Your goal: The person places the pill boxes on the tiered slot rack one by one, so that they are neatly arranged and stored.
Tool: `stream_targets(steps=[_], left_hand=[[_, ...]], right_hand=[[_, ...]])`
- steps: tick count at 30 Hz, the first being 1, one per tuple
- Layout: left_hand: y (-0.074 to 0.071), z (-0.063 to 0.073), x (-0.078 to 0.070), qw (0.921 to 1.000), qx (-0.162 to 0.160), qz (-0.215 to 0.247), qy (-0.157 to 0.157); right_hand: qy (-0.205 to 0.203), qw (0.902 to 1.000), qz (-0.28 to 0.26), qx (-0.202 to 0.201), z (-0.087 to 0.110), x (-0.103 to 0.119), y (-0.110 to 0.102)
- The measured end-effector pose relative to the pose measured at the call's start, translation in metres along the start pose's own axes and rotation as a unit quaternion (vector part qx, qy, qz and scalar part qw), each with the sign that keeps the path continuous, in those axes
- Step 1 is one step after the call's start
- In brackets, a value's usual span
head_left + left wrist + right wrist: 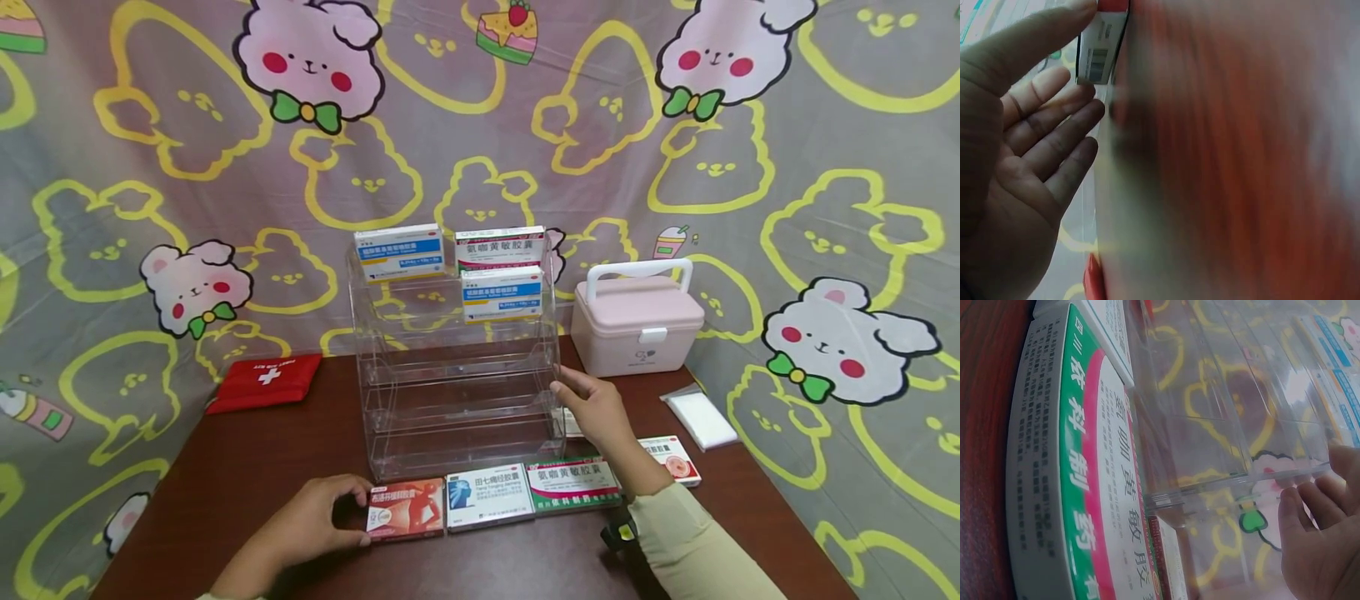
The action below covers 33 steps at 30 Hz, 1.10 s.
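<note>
My left hand (318, 518) is at the left end of a red medicine box (405, 510), thumb near its front corner and fingers near its back corner. In the left wrist view the thumb lies against the box's white end (1096, 56), and the other fingers are loosely extended. My right hand (596, 410) reaches to the right side of a clear tiered display rack (457, 408), its extended fingertips at the side panel. A white medicine box (489, 497) and a green-and-white medicine box (573, 485) lie in line beside the red one, before the rack.
Blue-and-white boxes (400, 252) and another green-and-white box (501, 246) stand on the upper tiers. A pink medicine case (637, 321), a white packet (702, 418) and an orange-and-white box (670, 460) are on the right. A red first-aid pouch (264, 383) lies at left.
</note>
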<state>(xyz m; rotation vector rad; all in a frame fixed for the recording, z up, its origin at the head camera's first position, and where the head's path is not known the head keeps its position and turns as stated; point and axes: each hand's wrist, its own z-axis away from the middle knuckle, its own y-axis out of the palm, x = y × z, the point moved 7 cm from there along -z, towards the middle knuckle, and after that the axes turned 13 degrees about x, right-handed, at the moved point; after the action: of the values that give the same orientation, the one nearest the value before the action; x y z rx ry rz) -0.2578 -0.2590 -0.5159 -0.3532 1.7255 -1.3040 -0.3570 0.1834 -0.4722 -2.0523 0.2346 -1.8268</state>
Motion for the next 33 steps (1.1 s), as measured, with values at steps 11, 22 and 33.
stream_targets(steps=[11, 22, 33], left_hand=[[-0.013, 0.017, 0.018, 0.9957, 0.059, 0.043, -0.057], [0.002, 0.005, 0.012, 0.9924, 0.1, 0.013, -0.07], [-0.001, 0.007, 0.012, 0.9869, 0.109, 0.059, -0.103]], right_hand=[[0.006, 1.0, -0.005, 0.003, 0.0, 0.003, -0.001], [0.006, 1.0, -0.005, 0.004, 0.001, 0.001, 0.002], [0.013, 0.9999, -0.001, -0.001, 0.0, 0.001, 0.0]])
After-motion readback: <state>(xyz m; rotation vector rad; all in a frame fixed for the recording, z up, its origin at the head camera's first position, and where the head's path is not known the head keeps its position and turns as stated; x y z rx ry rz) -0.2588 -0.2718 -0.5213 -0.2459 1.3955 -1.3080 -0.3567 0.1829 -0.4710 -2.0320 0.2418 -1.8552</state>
